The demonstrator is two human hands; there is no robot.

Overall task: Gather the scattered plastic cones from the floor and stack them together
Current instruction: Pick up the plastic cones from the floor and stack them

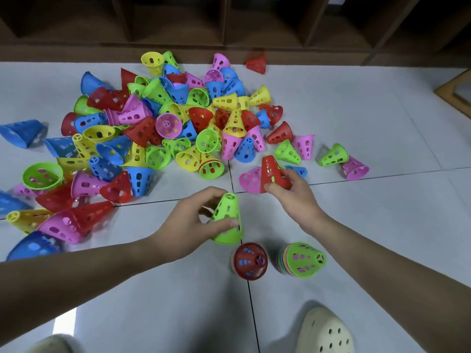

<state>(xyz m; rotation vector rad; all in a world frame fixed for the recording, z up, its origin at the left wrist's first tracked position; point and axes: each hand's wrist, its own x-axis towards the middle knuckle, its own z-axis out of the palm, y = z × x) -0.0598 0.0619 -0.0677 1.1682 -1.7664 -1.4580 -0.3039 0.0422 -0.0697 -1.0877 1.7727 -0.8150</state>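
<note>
Head view: left hand (190,220) fingers clamp a green cone (227,220); right hand (293,192) fingers pinch a red cone (272,173).

Bright, even light from above gives soft shadows on the floor (356,118). Cones (23,133) near its left edge are blurred; the wide lens bends the shelf (229,26) behind it.

Pale grey floor tiles (356,118) are stretching across the whole view, with thin dark grout lines (251,301) crossing between them. Along the far edge a dark brown wooden shelf unit (178,24) is standing on the floor — its open compartments lying in shadow. At the right edge a light wooden frame (456,90) is showing partly. A bright patch of light (65,322) is falling on the near-left tile — soft, even light elsewhere.
</note>
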